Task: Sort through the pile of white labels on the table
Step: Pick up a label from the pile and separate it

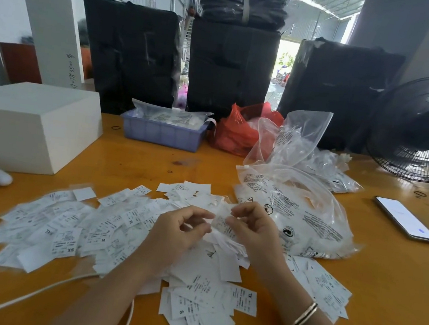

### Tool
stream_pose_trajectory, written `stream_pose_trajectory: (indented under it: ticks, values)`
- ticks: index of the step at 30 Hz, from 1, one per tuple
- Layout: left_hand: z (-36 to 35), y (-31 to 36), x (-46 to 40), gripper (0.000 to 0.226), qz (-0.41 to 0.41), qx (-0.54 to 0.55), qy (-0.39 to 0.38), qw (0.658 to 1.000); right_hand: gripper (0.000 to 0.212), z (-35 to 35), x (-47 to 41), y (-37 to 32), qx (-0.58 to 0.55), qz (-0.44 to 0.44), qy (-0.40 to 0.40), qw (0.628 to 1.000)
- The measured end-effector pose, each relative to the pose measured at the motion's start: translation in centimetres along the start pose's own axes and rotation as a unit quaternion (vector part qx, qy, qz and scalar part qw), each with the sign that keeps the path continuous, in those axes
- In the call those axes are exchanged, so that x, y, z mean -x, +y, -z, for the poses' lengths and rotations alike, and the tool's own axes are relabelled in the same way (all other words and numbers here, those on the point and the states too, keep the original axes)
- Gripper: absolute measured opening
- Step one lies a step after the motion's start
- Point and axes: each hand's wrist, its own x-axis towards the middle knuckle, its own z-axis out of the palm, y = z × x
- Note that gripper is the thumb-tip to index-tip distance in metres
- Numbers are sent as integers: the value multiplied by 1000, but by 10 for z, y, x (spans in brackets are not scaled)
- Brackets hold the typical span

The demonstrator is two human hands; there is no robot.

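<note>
The small white paper labels [107, 233] spread on the orange table in front of me carry size letters: XS, M, XL, S and a sideways XL; their finer print and the clear plastic bag's [296, 215] black text are unreadable

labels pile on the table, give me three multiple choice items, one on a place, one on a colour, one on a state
1. Where does the phone lie?
A. on the table, right of the clear bags
B. inside the crate
C. on top of the white box

2. What colour is the crate at the back of the table?
A. green
B. blue-purple
C. yellow

3. What are the hands doing?
A. both flat on the table
B. both holding one label above the pile
C. one lifting the fan

Key:
1 A, the phone sits on bare wood to the right of the clear bags.
2 B, its walls are blue-purple.
3 B, the left hand and right hand pinch a label between them over the pile.
</note>
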Motion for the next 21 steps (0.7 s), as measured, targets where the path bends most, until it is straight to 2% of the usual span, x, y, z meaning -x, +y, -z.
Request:
stream_pose_trajectory:
  ticks: [4, 9, 12, 21]
  values:
    - [-2, 0, 0, 17, 12, -9, 8, 1000, 22, -3, 1, 1, -7, -3, -4, 1000]
    - [2, 2, -2, 14, 9, 15, 46, 999, 21, 2, -1, -3, -80, -9, 57, 995]
    - [3, 4, -1, 13, 4, 6, 44, 999, 26, 6, -1, -4, -112, -13, 62, 992]
    - [2, 3, -1, 13, -1, 11, 31, 999, 30, 0, 0, -2, -68, -4, 29, 997]
